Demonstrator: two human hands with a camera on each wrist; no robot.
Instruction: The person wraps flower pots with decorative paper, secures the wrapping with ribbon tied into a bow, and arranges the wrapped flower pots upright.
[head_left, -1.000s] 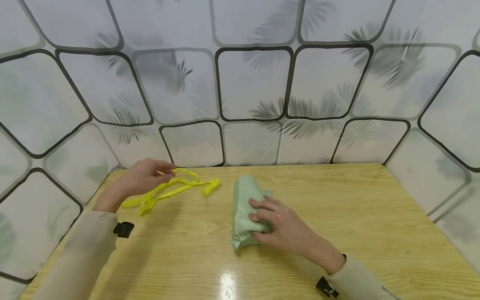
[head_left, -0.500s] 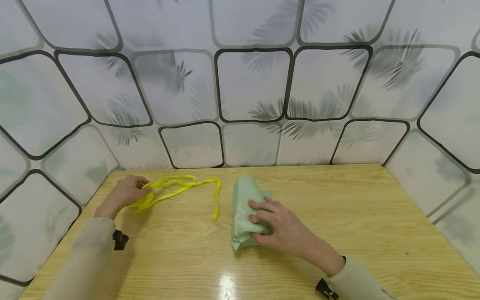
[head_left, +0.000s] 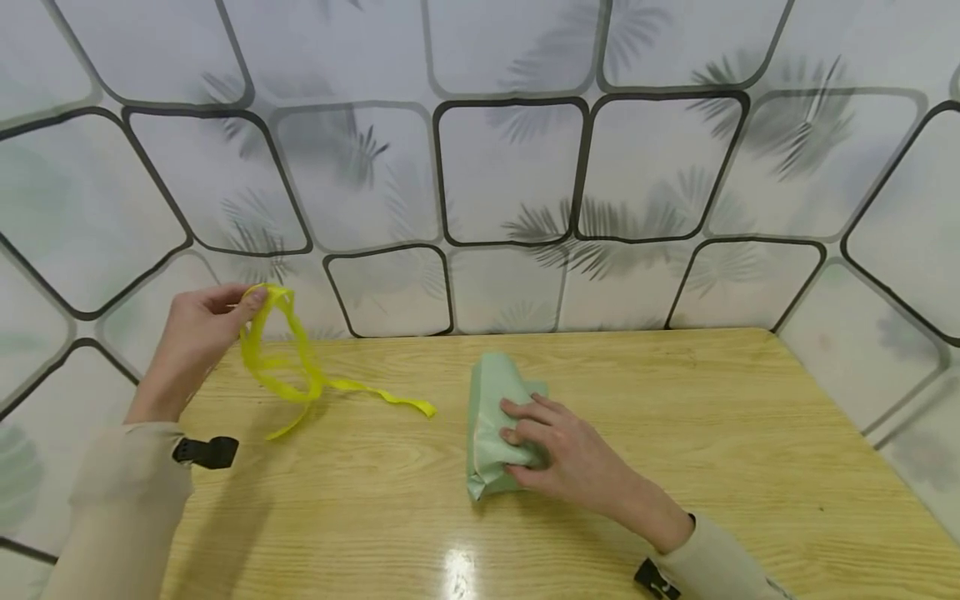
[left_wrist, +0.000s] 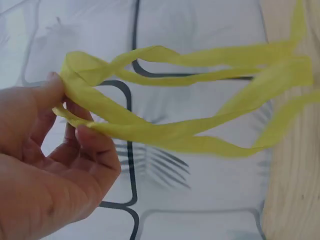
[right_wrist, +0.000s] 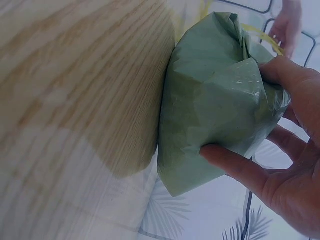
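Observation:
A yellow ribbon [head_left: 303, 350] hangs in loops from my left hand [head_left: 202, 329], raised at the table's far left. Thumb and fingers pinch its upper loop, as the left wrist view shows with the ribbon [left_wrist: 165, 130] spreading from the fingertips. One tail trails down to the tabletop, pointing right. My right hand [head_left: 577, 454] grips a green wrapped package [head_left: 491, 417] that rests near the table's middle. In the right wrist view, the fingers and thumb of my right hand [right_wrist: 295, 150] hold the folded side of the package [right_wrist: 215, 95].
The wood-grain table [head_left: 712, 433] stretches out to the right of the package. Behind and on both sides stands a pale covering [head_left: 510, 175] printed with dark rounded squares and leaves. Black straps [head_left: 206, 452] circle both wrists.
My left hand has come down onto the ribbon, taken hold of it and lifted it up at the left, drawing its tail along. The right hand and the package stay where they were.

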